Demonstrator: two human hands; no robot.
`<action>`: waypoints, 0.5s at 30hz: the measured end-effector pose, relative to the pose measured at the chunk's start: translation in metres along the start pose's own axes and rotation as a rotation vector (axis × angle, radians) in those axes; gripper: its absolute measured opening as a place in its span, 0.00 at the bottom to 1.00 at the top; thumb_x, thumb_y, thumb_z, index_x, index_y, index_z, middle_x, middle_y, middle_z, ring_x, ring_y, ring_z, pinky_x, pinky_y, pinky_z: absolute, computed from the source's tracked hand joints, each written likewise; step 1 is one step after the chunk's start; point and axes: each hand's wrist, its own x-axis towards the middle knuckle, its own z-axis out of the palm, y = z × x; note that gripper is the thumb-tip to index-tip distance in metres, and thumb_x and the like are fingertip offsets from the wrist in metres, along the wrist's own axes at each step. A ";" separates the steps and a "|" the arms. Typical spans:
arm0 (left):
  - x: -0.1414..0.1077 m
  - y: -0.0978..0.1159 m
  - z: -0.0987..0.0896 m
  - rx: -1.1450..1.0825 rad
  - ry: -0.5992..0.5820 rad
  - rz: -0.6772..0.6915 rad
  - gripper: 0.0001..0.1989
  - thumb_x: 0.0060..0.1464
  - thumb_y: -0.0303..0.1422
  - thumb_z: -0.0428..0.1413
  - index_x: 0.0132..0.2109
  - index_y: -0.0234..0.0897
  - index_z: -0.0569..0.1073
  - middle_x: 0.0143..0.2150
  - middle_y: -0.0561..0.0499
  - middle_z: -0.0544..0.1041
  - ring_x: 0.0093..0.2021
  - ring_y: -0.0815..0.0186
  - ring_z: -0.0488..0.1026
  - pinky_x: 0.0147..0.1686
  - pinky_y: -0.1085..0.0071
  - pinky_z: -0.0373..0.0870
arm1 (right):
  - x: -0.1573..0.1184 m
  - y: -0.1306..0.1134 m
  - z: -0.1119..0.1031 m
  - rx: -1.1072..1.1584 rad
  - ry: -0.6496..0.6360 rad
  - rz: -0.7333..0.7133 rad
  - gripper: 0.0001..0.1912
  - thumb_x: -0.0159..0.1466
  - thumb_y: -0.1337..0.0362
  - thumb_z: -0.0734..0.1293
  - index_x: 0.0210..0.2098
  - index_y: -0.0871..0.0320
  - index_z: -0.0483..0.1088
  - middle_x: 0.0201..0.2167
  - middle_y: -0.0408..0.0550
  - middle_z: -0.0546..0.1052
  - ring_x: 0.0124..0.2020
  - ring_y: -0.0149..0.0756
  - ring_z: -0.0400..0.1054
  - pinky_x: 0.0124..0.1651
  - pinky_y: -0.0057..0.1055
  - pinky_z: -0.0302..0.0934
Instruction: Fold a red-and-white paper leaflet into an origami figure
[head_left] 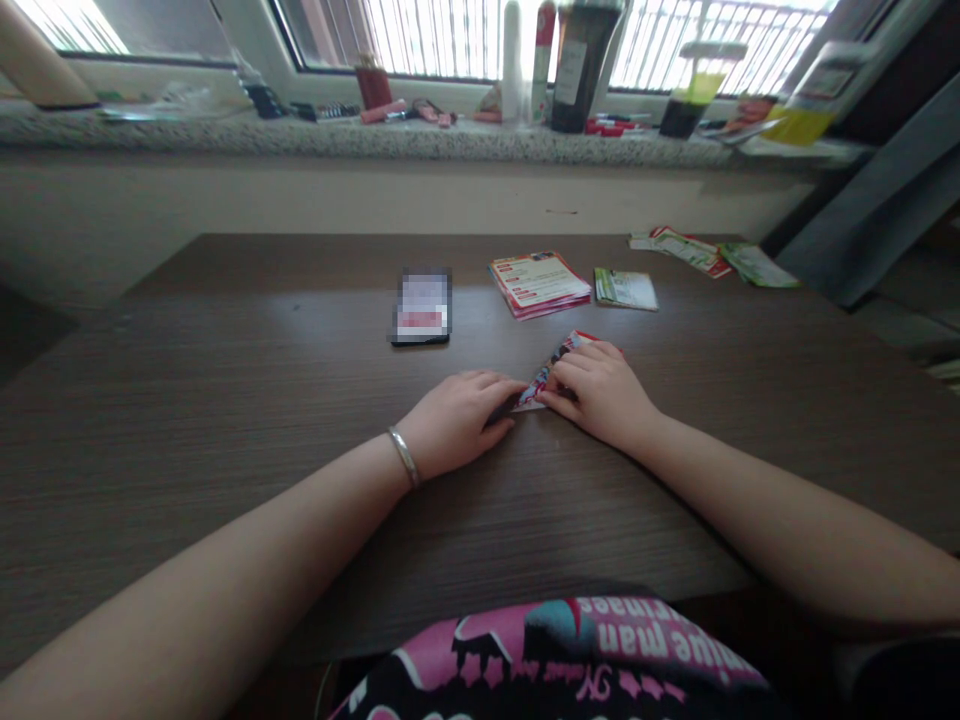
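Observation:
A small colourful sheet of paper [541,380] with a slanted edge, seemingly folded, lies on the brown table between my two hands. My left hand [466,420], with a silver bangle at its wrist, rests on the table with its fingertips at the paper's left corner; its thumb and fingers are slightly apart. My right hand [600,390] lies over the right part of the paper, its fingers bent and pressing on it. Part of the paper is hidden under the right hand, and a bit of red edge shows beyond its fingers.
Behind my hands on the table [225,400] are a phone [421,306], a stack of printed sheets [541,282] and a smaller green-white stack [626,289]. Loose papers [690,250] lie at the back right. Bottles and small items line the windowsill [300,140].

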 end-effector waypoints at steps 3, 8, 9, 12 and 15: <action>0.001 -0.002 0.002 0.028 0.021 0.059 0.13 0.60 0.29 0.51 0.51 0.36 0.71 0.49 0.44 0.75 0.49 0.61 0.72 0.50 0.63 0.70 | -0.001 -0.001 -0.003 -0.026 -0.003 -0.048 0.15 0.67 0.55 0.60 0.30 0.55 0.71 0.31 0.48 0.76 0.38 0.40 0.64 0.46 0.36 0.52; 0.001 -0.008 0.004 0.070 0.044 0.131 0.10 0.61 0.26 0.49 0.44 0.37 0.75 0.47 0.48 0.77 0.45 0.64 0.73 0.47 0.65 0.71 | -0.003 0.001 -0.003 0.005 0.012 -0.101 0.15 0.67 0.54 0.61 0.31 0.55 0.72 0.31 0.47 0.77 0.38 0.39 0.65 0.47 0.36 0.53; 0.000 -0.008 0.004 0.082 0.048 0.146 0.10 0.61 0.26 0.50 0.44 0.37 0.75 0.47 0.48 0.77 0.45 0.64 0.73 0.47 0.66 0.71 | -0.004 0.002 -0.003 0.012 0.015 -0.109 0.15 0.67 0.54 0.61 0.32 0.55 0.72 0.31 0.47 0.77 0.38 0.39 0.66 0.47 0.35 0.53; 0.000 -0.009 0.005 0.113 0.075 0.171 0.09 0.61 0.28 0.50 0.43 0.37 0.75 0.45 0.48 0.78 0.44 0.65 0.74 0.47 0.66 0.71 | -0.005 0.003 -0.002 0.004 0.010 -0.130 0.15 0.67 0.55 0.60 0.32 0.55 0.73 0.32 0.47 0.77 0.38 0.39 0.66 0.47 0.36 0.53; 0.001 -0.009 0.006 0.106 0.077 0.197 0.09 0.61 0.29 0.51 0.44 0.37 0.76 0.45 0.48 0.78 0.44 0.65 0.74 0.48 0.67 0.71 | -0.006 0.003 -0.003 -0.022 -0.002 -0.153 0.16 0.68 0.55 0.59 0.31 0.55 0.73 0.33 0.49 0.78 0.39 0.40 0.67 0.46 0.37 0.54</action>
